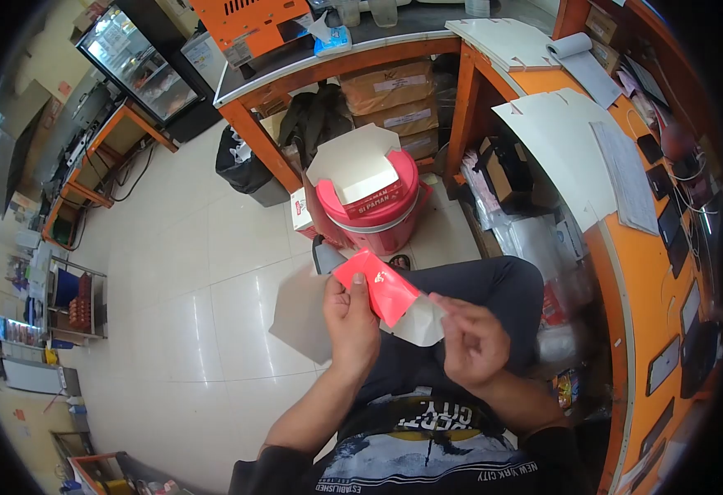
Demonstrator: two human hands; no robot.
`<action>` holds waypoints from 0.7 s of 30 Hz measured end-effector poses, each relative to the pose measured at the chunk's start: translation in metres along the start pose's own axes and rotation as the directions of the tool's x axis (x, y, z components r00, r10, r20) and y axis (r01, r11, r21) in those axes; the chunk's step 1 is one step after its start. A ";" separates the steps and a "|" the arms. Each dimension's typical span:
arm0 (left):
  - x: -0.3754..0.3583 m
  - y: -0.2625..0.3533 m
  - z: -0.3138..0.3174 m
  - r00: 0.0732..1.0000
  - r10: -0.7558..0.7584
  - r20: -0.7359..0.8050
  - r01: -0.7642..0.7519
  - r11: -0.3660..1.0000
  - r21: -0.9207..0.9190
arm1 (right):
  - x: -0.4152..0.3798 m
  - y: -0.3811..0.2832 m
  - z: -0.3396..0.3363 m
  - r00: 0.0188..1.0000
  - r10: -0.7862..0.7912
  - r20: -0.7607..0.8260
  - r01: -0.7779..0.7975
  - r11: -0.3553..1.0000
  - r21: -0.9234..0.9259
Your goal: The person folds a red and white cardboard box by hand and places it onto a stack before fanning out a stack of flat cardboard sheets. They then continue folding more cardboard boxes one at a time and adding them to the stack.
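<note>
My left hand point(351, 320) grips a red paperboard box piece point(375, 285), its thumb lying on the glossy red face. White inner board point(420, 323) shows along the piece's right side. There my right hand point(473, 340) has its fingers closed at the edge of the board, thumb and forefinger pinching. The piece is held above my lap, tilted. Just beyond it, a partly folded white paperboard box point(360, 165) with a red printed edge sits on top of a red bucket point(371, 224).
On the right, an orange counter point(607, 268) carries flat white boards point(561, 153), papers and several phones. Taped brown cartons point(388, 89) are stacked under the table ahead. A black bin bag point(242, 161) stands left of the bucket. Tiled floor point(184, 272) stretches to the left.
</note>
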State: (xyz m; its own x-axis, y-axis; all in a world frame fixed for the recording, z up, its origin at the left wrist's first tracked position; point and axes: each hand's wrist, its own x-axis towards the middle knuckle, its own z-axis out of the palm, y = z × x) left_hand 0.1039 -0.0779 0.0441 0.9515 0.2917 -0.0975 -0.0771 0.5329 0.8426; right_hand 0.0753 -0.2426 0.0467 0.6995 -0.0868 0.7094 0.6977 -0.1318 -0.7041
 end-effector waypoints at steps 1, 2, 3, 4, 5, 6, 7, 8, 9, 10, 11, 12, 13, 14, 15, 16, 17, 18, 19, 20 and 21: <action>-0.004 0.000 0.002 0.999 -0.028 -0.018 0.028 1.000 -0.006 | -0.005 0.004 0.001 0.996 0.063 -0.067 -0.061 0.998 0.027; -0.009 0.005 0.008 0.998 -0.058 -0.036 0.058 0.998 -0.013 | -0.010 0.008 0.002 0.983 0.127 -0.134 -0.120 0.991 0.057; -0.013 0.007 0.012 0.995 -0.090 -0.053 0.089 0.996 -0.020 | -0.014 0.010 0.003 0.961 0.193 -0.198 -0.178 0.980 0.090; -0.013 0.002 0.009 0.997 -0.053 -0.053 0.053 0.999 0.002 | -0.017 0.011 0.005 0.949 0.209 -0.235 -0.183 0.975 0.128; -0.010 -0.005 0.005 0.999 -0.015 -0.051 0.016 1.000 0.023 | -0.010 0.007 0.004 0.996 0.031 -0.087 -0.030 0.999 0.010; -0.009 -0.008 0.004 0.998 0.024 -0.050 -0.021 0.999 0.044 | 0.002 -0.001 0.000 0.988 -0.133 0.082 0.139 0.987 -0.082; -0.009 -0.007 0.002 1.000 0.019 -0.020 -0.017 0.998 0.057 | 0.013 -0.006 -0.002 0.927 -0.271 0.260 0.315 0.938 -0.143; -0.008 -0.003 0.001 1.000 0.014 0.010 -0.014 0.997 0.071 | 0.019 -0.007 -0.005 0.854 -0.356 0.379 0.435 0.889 -0.144; -0.009 0.000 0.001 0.999 0.010 0.040 -0.013 0.996 0.084 | 0.026 -0.008 -0.008 0.811 -0.354 0.466 0.474 0.865 -0.168; -0.010 0.003 0.004 0.999 -0.002 0.035 0.000 0.998 0.055 | 0.031 -0.009 -0.011 0.762 -0.345 0.549 0.514 0.837 -0.187; -0.012 0.005 0.007 0.999 -0.014 0.030 0.013 1.000 0.025 | 0.035 -0.010 -0.013 0.705 -0.330 0.627 0.555 0.808 -0.199; -0.013 0.006 0.010 0.999 -0.024 0.026 0.024 1.000 -0.005 | 0.036 -0.010 -0.014 0.699 -0.310 0.645 0.546 0.813 -0.201; -0.013 0.007 0.008 0.996 -0.052 0.066 0.052 0.999 0.006 | 0.038 -0.009 -0.014 0.691 -0.291 0.662 0.538 0.818 -0.203; -0.015 0.008 0.003 0.991 -0.083 0.105 0.081 0.997 0.019 | 0.038 -0.010 -0.015 0.684 -0.269 0.678 0.528 0.824 -0.206; -0.017 0.008 0.001 0.983 -0.113 0.146 0.109 0.993 0.034 | 0.036 -0.011 -0.013 0.728 -0.261 0.634 0.515 0.819 -0.254; -0.019 0.008 0.002 0.985 -0.127 0.120 0.128 0.992 0.005 | 0.030 -0.012 -0.007 0.769 -0.256 0.586 0.500 0.812 -0.300; -0.020 0.008 0.008 0.986 -0.136 0.097 0.139 0.990 -0.026 | 0.027 -0.012 -0.003 0.803 -0.259 0.536 0.488 0.802 -0.345; -0.022 0.008 0.011 0.986 -0.151 0.071 0.155 0.986 -0.056 | 0.023 -0.011 0.000 0.814 -0.253 0.523 0.481 0.798 -0.362; -0.024 0.010 0.011 0.982 -0.172 0.075 0.178 0.982 -0.069 | 0.017 -0.010 0.002 0.825 -0.243 0.510 0.470 0.797 -0.380; -0.027 0.011 0.012 0.977 -0.197 0.080 0.203 0.976 -0.081 | 0.014 -0.010 0.003 0.838 -0.230 0.495 0.455 0.796 -0.400; -0.028 0.011 0.011 0.971 -0.223 0.085 0.230 0.969 -0.092 | 0.014 -0.009 0.001 0.820 -0.250 0.515 0.471 0.806 -0.359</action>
State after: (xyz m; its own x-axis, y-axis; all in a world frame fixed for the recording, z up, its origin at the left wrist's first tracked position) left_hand 0.0800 -0.0893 0.0620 0.9666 0.0971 -0.2371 0.1169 0.6563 0.7454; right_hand 0.0794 -0.2415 0.0632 0.4788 0.4702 0.7414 0.8362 -0.5014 -0.2221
